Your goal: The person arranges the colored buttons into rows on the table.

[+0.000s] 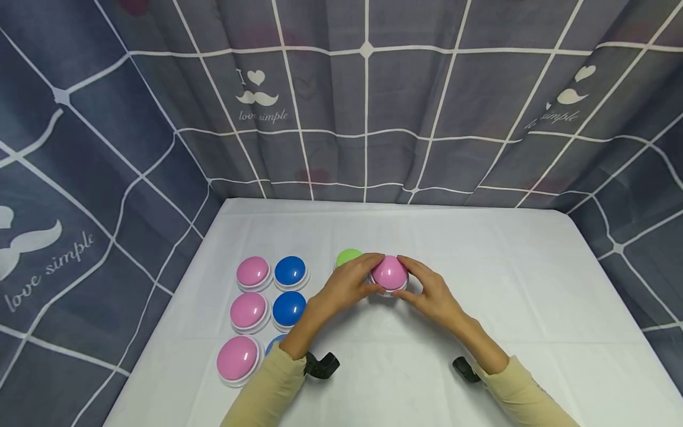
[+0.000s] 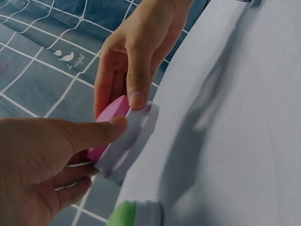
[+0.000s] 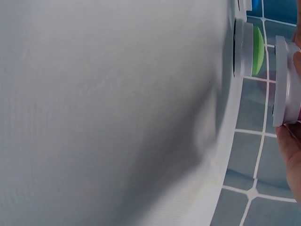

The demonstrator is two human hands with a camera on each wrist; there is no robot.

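A pink dome push button (image 1: pixel 389 274) with a white base is held between both hands near the middle of the white table. My left hand (image 1: pixel 348 282) grips its left side, thumb toward me on the white rim. From the other side my right hand (image 1: pixel 433 296) pinches it with thumb and fingers. The right wrist view shows the white base (image 3: pixel 286 82) raised off the tabletop. Just left of it stands a green push button (image 1: pixel 348 256), partly hidden behind my left hand.
At the left, pink buttons (image 1: pixel 248 310) form a column beside a column of blue buttons (image 1: pixel 289 308); my left forearm partly covers the nearest blue one. The white table (image 1: pixel 480 237) meets a dark checked curtain (image 1: pixel 331 95) at the back and sides.
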